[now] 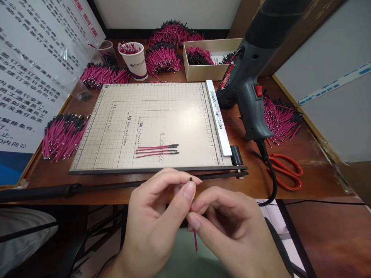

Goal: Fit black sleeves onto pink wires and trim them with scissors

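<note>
In front of the table edge, my left hand [162, 216] pinches a short black sleeve [191, 179] between thumb and forefinger, with only its tip showing. My right hand [228, 227] pinches a pink-red wire [195, 241] just below, and the wire's bare end hangs down under the fingers. Where wire and sleeve meet is hidden by my fingertips. Beyond my hands, several pink-red wires with black-sleeved ends [158, 151] lie side by side on the paper cutter's board [116, 127].
A heat gun [253, 85] stands at the right, its cord running down past orange-handled scissors [286, 172]. The cutter's black arm [113, 186] lies along the table's front. Behind are a paper cup [135, 63], a box [207, 72] and heaped wires [164, 60].
</note>
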A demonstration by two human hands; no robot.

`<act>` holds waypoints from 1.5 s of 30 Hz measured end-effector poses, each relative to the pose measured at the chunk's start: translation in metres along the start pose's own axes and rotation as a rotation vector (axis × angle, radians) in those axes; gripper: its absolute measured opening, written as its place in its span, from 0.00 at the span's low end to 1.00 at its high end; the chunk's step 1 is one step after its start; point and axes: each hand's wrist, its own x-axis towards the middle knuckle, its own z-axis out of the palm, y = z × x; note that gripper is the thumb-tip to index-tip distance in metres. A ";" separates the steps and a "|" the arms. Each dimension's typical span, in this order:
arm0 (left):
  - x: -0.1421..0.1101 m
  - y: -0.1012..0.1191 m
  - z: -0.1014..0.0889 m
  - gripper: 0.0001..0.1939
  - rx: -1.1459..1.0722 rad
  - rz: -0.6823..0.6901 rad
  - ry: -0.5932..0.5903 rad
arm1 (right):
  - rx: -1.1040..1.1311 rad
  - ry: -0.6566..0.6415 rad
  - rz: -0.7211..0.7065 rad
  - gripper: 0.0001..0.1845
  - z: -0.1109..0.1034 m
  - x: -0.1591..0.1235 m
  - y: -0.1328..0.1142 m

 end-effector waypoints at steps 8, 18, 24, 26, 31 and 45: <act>0.003 0.000 -0.005 0.09 0.247 0.076 -0.020 | 0.022 0.035 -0.017 0.06 -0.001 0.000 -0.001; 0.045 0.006 -0.041 0.04 1.068 0.573 -0.055 | -0.028 0.145 -0.074 0.08 -0.001 0.002 0.001; 0.081 0.013 -0.054 0.11 1.083 0.351 -0.209 | -0.383 0.442 -0.401 0.07 -0.006 0.013 -0.006; 0.087 0.016 -0.056 0.11 1.062 0.288 -0.249 | -0.568 0.510 -0.489 0.07 -0.011 0.022 -0.011; 0.091 0.018 -0.058 0.12 1.030 0.221 -0.265 | -0.879 0.581 -0.498 0.06 -0.016 0.045 -0.018; 0.087 0.019 -0.059 0.13 0.942 0.207 -0.153 | -0.655 0.548 -0.520 0.03 -0.015 0.045 -0.024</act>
